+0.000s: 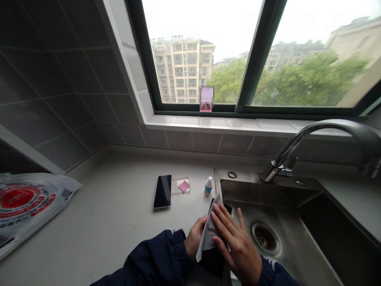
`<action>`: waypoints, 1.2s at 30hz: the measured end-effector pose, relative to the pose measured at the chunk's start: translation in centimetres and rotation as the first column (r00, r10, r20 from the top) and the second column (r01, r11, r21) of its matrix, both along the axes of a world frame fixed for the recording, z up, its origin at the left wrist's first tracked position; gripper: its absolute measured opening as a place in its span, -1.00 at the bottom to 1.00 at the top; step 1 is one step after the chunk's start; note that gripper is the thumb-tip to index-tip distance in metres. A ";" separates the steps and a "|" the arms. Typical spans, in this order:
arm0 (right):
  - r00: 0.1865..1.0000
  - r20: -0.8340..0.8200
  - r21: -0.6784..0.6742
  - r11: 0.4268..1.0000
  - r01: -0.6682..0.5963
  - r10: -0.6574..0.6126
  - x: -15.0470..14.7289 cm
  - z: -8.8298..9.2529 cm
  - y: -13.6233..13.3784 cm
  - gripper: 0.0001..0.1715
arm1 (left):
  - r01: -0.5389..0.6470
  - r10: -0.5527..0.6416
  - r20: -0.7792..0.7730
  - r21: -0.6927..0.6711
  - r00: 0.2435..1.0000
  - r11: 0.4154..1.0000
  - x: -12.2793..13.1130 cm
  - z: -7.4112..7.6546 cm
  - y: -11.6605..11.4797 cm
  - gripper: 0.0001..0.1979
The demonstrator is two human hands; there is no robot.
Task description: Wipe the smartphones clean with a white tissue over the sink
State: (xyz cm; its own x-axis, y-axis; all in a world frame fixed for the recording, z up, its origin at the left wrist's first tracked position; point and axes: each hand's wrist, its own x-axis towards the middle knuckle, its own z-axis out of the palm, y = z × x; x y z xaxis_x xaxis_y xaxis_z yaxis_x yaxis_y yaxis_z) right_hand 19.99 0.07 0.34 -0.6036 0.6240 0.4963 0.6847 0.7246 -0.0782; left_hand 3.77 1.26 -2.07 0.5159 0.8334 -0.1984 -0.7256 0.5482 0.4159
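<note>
My left hand (195,235) grips the left edge of a black, phone-like slab (212,262), its fingers partly hidden beneath. A light grey cloth (205,238) lies across the slab's face. The outstretched fingers of my right hand (235,240) press the cloth against the slab, with the little finger lifted away. Beyond my hands, a small white bottle (208,186) with a blue and yellow label stands upright. To its left are a clear case (187,180) with a pink square (183,186) on it and a phone (162,191) lying with its dark screen up.
A steel sink (285,222) with a drain (266,237) lies on the right, under a curved tap (297,137). A printed plastic bag (32,202) rests on the pale counter (119,222) at left. A window (202,47) is behind, with a blurred pink card (206,99) at its sill.
</note>
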 end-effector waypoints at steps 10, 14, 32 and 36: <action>0.988 -0.138 0.000 0.998 0.067 -0.066 0.3 0.0 0.1 -0.34 | 0.016 -0.025 0.033 0.259 0.999 0.966 0.9 -0.7 -0.3 -0.40; 0.963 -0.260 -0.032 0.998 0.062 -0.068 0.9 -0.3 0.6 -0.37 | 0.113 -0.110 -0.025 0.213 0.994 0.970 0.5 -0.4 -0.5 -0.29; 0.952 -0.307 -0.080 0.997 -0.003 -0.022 1.8 -1.3 1.9 -0.51 | 0.413 -0.412 0.031 -0.067 0.911 0.908 -1.7 1.2 0.8 -0.14; 0.988 -0.149 -0.095 0.994 -0.058 0.043 1.5 -0.8 1.5 -0.44 | 0.413 -0.406 0.112 -0.045 0.907 0.910 -1.9 0.5 0.8 -0.17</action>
State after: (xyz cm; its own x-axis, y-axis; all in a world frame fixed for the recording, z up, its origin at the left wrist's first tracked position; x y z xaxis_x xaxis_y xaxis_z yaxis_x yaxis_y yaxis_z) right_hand 21.54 1.54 -0.49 -0.5611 0.6447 0.5191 0.6233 0.7418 -0.2475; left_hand 1.88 2.09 -1.54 0.8285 0.5313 -0.1767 -0.4667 0.8296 0.3065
